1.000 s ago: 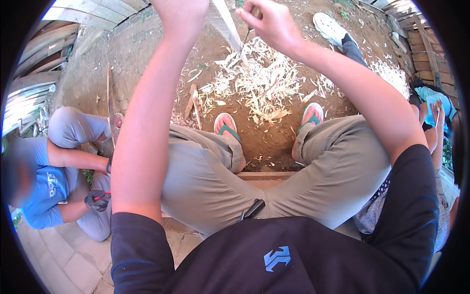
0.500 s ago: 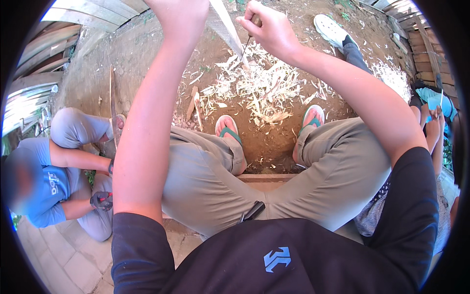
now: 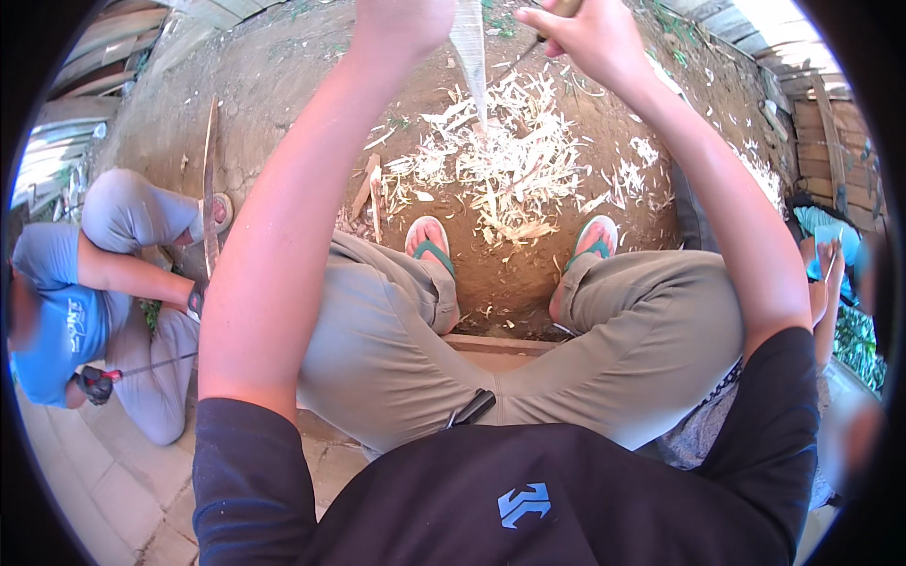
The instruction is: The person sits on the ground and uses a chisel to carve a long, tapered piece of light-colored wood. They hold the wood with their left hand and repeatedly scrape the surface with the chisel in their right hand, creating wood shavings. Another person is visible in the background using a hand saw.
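Shifted rightward since earlier, the right hand (image 3: 596, 38) grips a thin-bladed tool (image 3: 525, 58) near a pale, downward-tapering wooden strip (image 3: 470, 52) at top centre, while the left hand (image 3: 406, 21) has fingers I cannot make out.

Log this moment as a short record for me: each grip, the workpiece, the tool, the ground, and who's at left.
Left grip: beside the pale strip, cut off by the top edge; its hold cannot be told
Right grip: closed around a slim tool
Tool: brownish handle, thin dark shaft slanting down toward the strip
Workpiece: the strip, tapering to a point at its lower end
Ground: brown earth strewn with pale shavings
Person at left: dark-gloved hand holding a red-handled tool
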A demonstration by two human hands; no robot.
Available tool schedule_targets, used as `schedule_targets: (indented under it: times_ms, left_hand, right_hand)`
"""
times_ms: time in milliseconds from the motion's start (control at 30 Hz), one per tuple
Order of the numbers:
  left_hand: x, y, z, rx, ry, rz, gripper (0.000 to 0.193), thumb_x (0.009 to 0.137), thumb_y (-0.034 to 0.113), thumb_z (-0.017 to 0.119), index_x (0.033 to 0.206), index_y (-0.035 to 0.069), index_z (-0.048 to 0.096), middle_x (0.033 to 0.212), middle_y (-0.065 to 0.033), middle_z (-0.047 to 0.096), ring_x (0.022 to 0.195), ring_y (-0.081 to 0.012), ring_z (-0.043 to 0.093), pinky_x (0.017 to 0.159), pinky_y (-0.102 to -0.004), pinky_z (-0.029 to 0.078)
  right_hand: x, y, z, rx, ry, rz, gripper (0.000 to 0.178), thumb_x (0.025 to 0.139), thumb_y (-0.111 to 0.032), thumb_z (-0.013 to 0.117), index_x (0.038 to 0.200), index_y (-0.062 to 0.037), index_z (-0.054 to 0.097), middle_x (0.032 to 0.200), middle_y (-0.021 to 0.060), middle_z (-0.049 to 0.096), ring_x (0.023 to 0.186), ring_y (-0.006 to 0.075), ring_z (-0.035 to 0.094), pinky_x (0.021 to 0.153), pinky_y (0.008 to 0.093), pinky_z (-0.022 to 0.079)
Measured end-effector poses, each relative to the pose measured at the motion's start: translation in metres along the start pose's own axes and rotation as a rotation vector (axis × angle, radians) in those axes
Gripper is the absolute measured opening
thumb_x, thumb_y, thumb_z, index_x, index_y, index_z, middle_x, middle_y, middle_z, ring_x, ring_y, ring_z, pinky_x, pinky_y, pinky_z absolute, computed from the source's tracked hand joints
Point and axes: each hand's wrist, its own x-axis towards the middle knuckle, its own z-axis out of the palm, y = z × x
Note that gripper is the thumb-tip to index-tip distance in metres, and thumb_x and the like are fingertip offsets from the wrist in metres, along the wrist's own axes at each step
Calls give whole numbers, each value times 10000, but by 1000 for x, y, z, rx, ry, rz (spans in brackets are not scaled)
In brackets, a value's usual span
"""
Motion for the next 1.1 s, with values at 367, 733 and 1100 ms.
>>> schedule_targets:
  times_ms: [367, 733, 1100]
  left_hand:
    - [19, 1, -7, 192, -42, 320, 480, 1048, 258, 547, 1399, -33, 397, 1285, -148, 589, 1122, -214, 600, 962, -353, 486]
    - [4, 2, 11, 202, 75, 82, 449, 1034, 269, 572, 1358, -5, 424, 1198, -136, 620, 1079, -187, 603, 925, -343, 495]
    - [5, -1, 6, -15, 61, -32, 423, 1042, 247, 562, 1353, 7, 409, 1173, -134, 616, 1031, -156, 609, 866, -313, 523]
  right_hand:
    - [-13, 7, -35, -240, -290, -467, 267, 901, -109, 762, 1103, -43, 601, 1050, 15, 671, 824, 53, 656, 694, 238, 559]
    - [-22, 18, -19, -69, -108, -614, 317, 885, -142, 793, 1089, -50, 569, 1010, 50, 677, 835, 76, 673, 627, 224, 579]
    - [-24, 7, -2, -129, -65, -515, 328, 887, -170, 785, 1060, -48, 534, 904, 63, 641, 721, 112, 645, 611, 247, 529]
